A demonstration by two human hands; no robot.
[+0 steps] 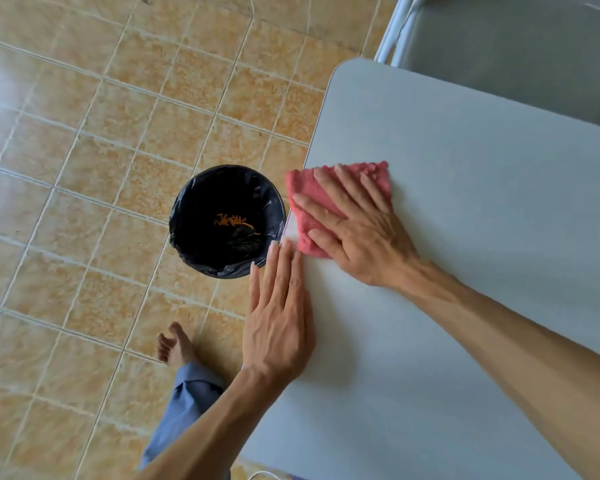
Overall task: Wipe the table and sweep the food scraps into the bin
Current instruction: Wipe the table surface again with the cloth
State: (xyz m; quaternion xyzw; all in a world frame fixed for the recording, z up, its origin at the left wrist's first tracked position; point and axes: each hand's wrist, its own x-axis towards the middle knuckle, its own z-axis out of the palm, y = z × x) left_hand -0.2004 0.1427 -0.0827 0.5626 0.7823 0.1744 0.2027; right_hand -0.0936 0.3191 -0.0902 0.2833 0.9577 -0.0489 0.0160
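A pink cloth (303,190) lies at the left edge of the grey table (465,188), one corner hanging past the edge. My right hand (357,230) presses flat on the cloth with fingers spread. My left hand (279,317) rests flat along the table's left edge, fingers straight and together, holding nothing. On the floor just below that edge stands a round bin (227,221) lined with a black bag. Orange food scraps (234,221) lie at its bottom.
The floor (84,168) is tan tile. A grey chair (499,39) with white legs stands beyond the table's far end. My bare foot (174,348) and blue trouser leg (184,407) are beside the table, near the bin.
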